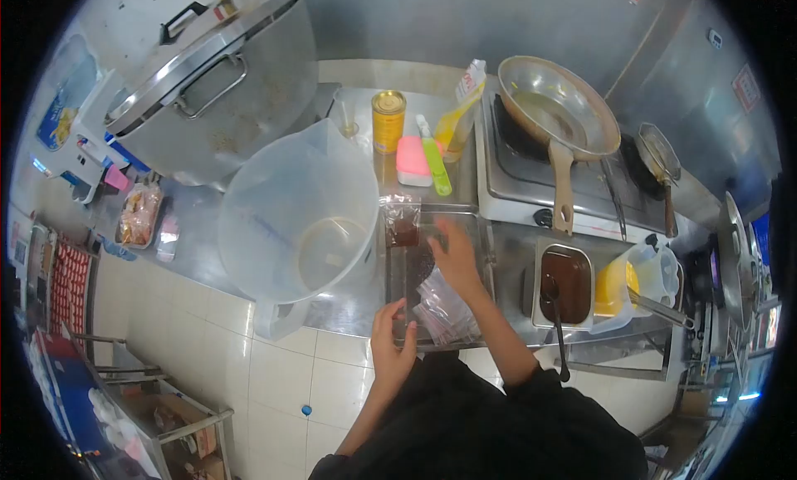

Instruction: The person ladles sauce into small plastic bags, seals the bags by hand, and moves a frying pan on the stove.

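My left hand [393, 345] is at the near left edge of a metal tray [490, 268], fingers and thumb apart, with nothing seen between them. Over the tray reaches my right hand [455, 260], slightly blurred, its thumb and fingers apart. Just left of its fingertips lies a small clear bag of dark red-brown sauce [404, 231], at the tray's far left. A pile of clear flat plastic bags [446, 308] lies in the near part of the tray, below my right hand. Something dark beside the pile is partly hidden.
A big translucent jug [290, 206] stands left of the tray. Behind are a yellow can [388, 121], a pink-topped box [414, 158] and a squeeze bottle [459, 119]. To the right are a sauce container [544, 264] with a ladle, a stove [515, 177] and a frying pan [515, 81].
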